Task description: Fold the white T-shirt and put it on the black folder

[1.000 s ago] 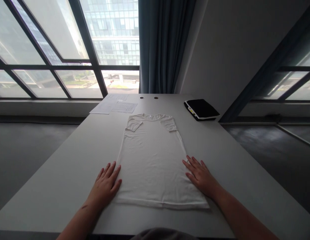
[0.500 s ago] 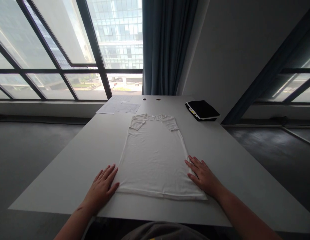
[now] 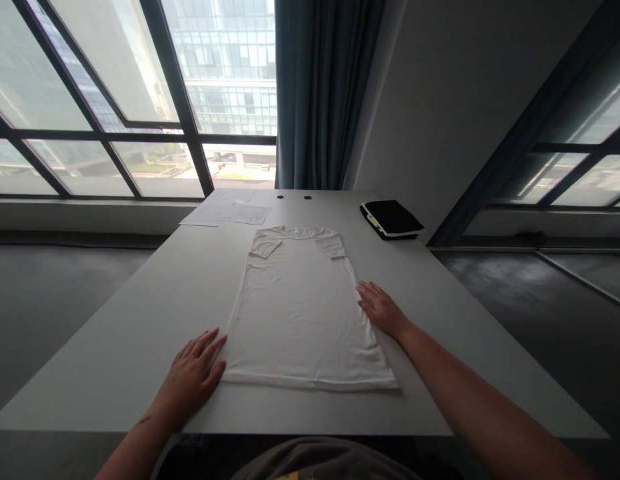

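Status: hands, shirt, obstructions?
White T-shirt spread flat on the table. Left hand flat at its lower left edge, right hand at its right edge, neither gripping. Papers and black case beyond the collar.

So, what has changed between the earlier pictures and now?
The right hand moved up along the side of the white T-shirt, away from the hem and toward the sleeve, holding nothing. The left hand stayed open beside the shirt's lower left edge. The shirt still lies flat, and the white paper sheets and flat black case have not moved.
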### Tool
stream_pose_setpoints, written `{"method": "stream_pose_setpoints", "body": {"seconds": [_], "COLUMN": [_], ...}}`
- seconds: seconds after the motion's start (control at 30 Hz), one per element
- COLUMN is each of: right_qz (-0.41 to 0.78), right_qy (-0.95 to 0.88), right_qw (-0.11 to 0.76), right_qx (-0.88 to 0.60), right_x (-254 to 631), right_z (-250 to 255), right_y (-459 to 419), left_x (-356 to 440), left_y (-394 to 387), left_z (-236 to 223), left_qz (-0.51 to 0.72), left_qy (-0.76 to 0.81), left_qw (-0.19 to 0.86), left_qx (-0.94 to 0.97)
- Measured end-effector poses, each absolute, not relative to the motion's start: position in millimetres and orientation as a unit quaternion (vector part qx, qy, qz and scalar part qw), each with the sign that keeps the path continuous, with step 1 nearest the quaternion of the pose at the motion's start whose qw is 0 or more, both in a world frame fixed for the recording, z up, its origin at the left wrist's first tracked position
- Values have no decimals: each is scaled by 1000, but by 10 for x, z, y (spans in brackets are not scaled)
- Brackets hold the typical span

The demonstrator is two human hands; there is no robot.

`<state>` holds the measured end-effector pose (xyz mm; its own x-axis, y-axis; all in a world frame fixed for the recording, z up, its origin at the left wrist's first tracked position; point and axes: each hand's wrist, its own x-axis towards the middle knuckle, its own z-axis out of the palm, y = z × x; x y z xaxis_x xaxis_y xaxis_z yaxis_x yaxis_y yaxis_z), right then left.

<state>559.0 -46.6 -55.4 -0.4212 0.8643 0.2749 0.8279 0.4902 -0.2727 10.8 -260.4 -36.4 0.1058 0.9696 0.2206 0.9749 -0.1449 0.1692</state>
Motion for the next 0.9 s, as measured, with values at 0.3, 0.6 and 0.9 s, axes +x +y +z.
{"method": "stream_pose_setpoints", "body": {"seconds": [0.3, 0.6, 0.9], "right_qz": [33, -45, 25], "right_qy": [-816, -769, -732], "right_qw": [134, 208, 247], "right_qx": [-561, -603, -634], "right_x": [5231, 5376, 5338], "right_z": [-486, -576, -472], "right_y": [816, 864, 1080], "left_x": [133, 133, 118], "left_y": [-2636, -2669, -2666], "left_z": [-363, -335, -364], "left_qz": [-143, -129, -126], "left_qy": [-649, -644, -637], "left_qw": [35, 40, 59], "left_qx": [-747, -753, -758]}}
